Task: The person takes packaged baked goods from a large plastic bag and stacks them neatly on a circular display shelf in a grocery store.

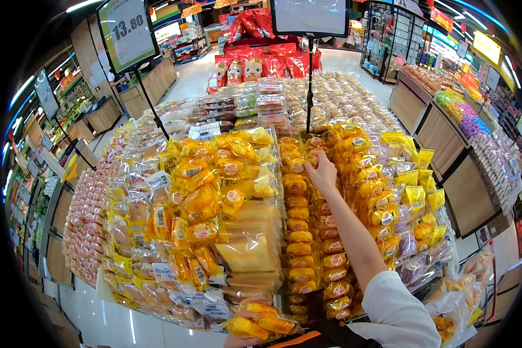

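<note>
My right hand (322, 171) reaches out to a row of small wrapped cakes near the middle of the display, its fingers touching or just over a yellow packet; whether they grip it I cannot tell. At the bottom, close to my body, my left hand (242, 338) holds several yellow wrapped cakes (261, 322). Between the hands run stacked rows of yellow wrapped cakes (299, 226). To their left stand packs of sliced bread (248, 252) in clear film, with a loose heap of yellow wrapped cakes (200, 195) beside them.
A sign pole (309, 87) rises beyond my right hand, and another pole (150, 98) stands at the left. Red bags (261, 65) sit at the far end. At the lower right, a cart (492, 282) holds clear bags of baked goods (454, 300). Wooden counters (443, 143) line the right.
</note>
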Available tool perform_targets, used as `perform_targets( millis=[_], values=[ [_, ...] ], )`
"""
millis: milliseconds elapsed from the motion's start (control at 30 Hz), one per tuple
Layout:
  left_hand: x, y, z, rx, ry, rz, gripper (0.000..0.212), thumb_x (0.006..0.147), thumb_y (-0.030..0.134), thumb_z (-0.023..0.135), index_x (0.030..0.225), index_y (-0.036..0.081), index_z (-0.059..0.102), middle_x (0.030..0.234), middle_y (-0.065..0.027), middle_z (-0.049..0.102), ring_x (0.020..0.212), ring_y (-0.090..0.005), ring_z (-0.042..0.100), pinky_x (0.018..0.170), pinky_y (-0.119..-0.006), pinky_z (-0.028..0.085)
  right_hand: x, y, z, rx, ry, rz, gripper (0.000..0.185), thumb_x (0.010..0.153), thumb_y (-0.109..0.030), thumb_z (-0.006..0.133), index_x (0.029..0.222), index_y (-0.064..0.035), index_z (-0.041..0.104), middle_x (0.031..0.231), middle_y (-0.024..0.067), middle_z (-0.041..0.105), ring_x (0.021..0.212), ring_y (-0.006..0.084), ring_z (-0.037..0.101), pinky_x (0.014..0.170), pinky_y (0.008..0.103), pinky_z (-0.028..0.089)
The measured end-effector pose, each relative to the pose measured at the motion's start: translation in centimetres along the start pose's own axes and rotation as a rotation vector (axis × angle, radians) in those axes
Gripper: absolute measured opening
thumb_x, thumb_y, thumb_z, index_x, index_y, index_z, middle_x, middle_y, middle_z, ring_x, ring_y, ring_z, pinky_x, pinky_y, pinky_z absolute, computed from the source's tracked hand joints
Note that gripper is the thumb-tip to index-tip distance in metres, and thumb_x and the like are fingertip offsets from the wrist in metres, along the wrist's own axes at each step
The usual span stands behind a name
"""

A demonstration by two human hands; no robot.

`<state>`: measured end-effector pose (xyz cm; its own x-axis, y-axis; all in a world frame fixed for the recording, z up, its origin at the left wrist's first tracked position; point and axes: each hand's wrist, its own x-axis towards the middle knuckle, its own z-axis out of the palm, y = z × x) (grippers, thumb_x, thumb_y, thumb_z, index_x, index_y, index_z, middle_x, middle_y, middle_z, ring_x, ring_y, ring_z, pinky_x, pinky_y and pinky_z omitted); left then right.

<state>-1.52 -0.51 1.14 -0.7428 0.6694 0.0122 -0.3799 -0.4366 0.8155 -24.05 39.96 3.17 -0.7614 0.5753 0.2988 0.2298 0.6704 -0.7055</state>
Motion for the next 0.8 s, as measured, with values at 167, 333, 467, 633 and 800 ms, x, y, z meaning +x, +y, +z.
perform_targets(
  millis=[167,333,467,633,800],
  values=[
    [0.6,-0.1,-0.2,-0.027,0.063,-0.002,0.065,0.065,0.013,0.081,0.124,0.008,0.053,0.140,-0.0181,0.037,0.128,-0.0381,0.044,0.105,-0.049,0.041,3.3,0.2,2.6,-0.032,-0.171,-0.057,0.038,0.084,-0.026,0.070,0.115,-0.0103,0.054,0.084,0.0183,0.066,0.089,0.0376,0.064,0.078,0.0460,0.048],
    [0.7,-0.1,-0.1,-0.032,0.099,-0.010,0.067,0.066,0.015,0.081,0.126,0.007,0.051,0.138,-0.0186,0.039,0.127,-0.0379,0.044,0.104,-0.049,0.041,4.1,2.3,4.7,-0.157,-0.090,-0.333,0.029,0.084,-0.015,0.069,0.110,-0.0111,0.057,0.106,0.0163,0.058,0.097,0.0372,0.059,0.077,0.0479,0.047],
    [0.2,-0.2,-0.1,-0.043,0.123,-0.017,0.070,0.066,0.017,0.080,0.127,0.006,0.050,0.137,-0.0190,0.040,0.127,-0.0377,0.045,0.104,-0.049,0.042,3.7,1.4,4.4,-0.238,-0.036,-0.459,0.025,0.083,-0.010,0.067,0.107,-0.0107,0.059,0.109,0.0122,0.051,0.096,0.0355,0.056,0.077,0.0471,0.048],
    [-0.6,-0.4,-0.1,-0.052,0.165,-0.007,0.072,0.066,0.019,0.080,0.130,0.005,0.048,0.136,-0.0195,0.042,0.126,-0.0375,0.046,0.104,-0.049,0.042,2.7,0.9,5.6,-0.087,-0.052,-0.322,0.029,0.079,-0.004,0.068,0.106,-0.0095,0.057,0.108,0.0132,0.049,0.100,0.0351,0.053,0.077,0.0449,0.049],
    [-1.5,-0.7,0.4,-0.092,0.254,0.011,0.075,0.066,0.021,0.080,0.132,0.004,0.046,0.135,-0.0200,0.043,0.126,-0.0374,0.046,0.103,-0.049,0.043,1.7,1.3,6.3,-0.180,0.011,-0.434,0.038,0.077,-0.003,0.070,0.110,-0.0071,0.052,0.109,0.0157,0.047,0.104,0.0362,0.051,0.076,0.0443,0.049]
  ],
)
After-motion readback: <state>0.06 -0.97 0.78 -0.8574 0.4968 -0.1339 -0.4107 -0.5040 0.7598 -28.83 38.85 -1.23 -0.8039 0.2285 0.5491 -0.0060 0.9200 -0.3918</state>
